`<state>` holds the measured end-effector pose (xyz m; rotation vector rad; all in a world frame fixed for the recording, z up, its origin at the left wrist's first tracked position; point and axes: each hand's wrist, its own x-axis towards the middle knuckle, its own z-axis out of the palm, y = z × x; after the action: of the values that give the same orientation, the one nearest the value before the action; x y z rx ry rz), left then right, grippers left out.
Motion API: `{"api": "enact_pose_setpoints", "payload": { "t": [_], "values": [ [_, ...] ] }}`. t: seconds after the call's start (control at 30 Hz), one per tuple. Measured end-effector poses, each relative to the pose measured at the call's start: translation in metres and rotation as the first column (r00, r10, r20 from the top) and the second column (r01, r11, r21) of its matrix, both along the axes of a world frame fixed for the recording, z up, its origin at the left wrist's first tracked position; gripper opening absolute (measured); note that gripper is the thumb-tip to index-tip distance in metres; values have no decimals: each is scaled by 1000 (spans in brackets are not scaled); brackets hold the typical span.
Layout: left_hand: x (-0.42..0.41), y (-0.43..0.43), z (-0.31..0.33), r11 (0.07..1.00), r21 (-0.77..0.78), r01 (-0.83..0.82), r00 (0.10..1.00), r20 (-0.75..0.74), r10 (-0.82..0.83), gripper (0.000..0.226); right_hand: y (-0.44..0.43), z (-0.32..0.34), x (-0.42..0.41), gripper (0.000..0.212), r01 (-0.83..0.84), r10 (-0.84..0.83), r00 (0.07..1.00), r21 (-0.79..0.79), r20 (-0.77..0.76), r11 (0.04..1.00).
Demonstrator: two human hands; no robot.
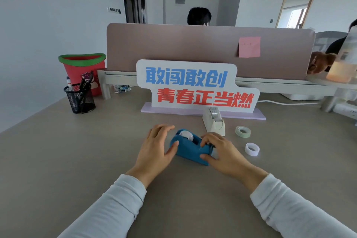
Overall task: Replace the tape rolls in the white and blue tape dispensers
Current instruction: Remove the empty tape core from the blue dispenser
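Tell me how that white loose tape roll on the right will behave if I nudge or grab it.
The white tape roll looks tilted up on its edge, so a nudge would probably roll it or flop it flat. It is a thin ring, likely light and easy to pinch through its open middle. The greenish roll nearby lies flat and seems steadier.

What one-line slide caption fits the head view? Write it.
Both hands, left and right, on the blue dispenser; white dispenser and two loose rolls wait.

Blue dispenser (190, 149) centre, white dispenser (214, 121) behind
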<state>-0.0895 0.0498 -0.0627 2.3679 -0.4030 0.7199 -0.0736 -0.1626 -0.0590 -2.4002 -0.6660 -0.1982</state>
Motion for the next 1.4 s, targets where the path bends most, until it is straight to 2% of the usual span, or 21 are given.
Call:
{"api": "enact_pose_setpoints", "payload": {
  "t": [0.2,0.33,0.5,0.6,0.7,0.97,1.17,1.4],
  "values": [
    [-12,-21,-5,968,65,243,958,-174,-228,52,-39,3,-34,31,-63,69,993,60,-96,996],
    [-19,-33,-7,958,40,283,944,-188,-271,55,-40,3,-38,32,-37,39,999,138,-12,990],
    [-23,-35,-3,931,16,363,913,-204,-353,57,-40,1,-37,30,30,-45,995,156,94,987],
    [-22,-35,-3,932,-12,361,912,-206,-356,59,-36,1,-38,14,31,-44,992,105,121,994],
    [-21,-34,-3,932,-36,360,906,-227,-358,66,-23,6,-40,27,-56,51,986,28,160,998],
    [-18,-35,-3,936,51,347,914,-241,-326,67,-15,9,-39,7,-60,43,987,108,154,992],
    [-19,-36,-2,939,43,340,917,-236,-321,62,-15,10,-45,8,-73,34,981,197,193,978],
    [-20,-36,-2,945,34,326,920,-243,-308,50,-13,7,-47,12,-37,-9,975,202,220,979]
  ]
}}
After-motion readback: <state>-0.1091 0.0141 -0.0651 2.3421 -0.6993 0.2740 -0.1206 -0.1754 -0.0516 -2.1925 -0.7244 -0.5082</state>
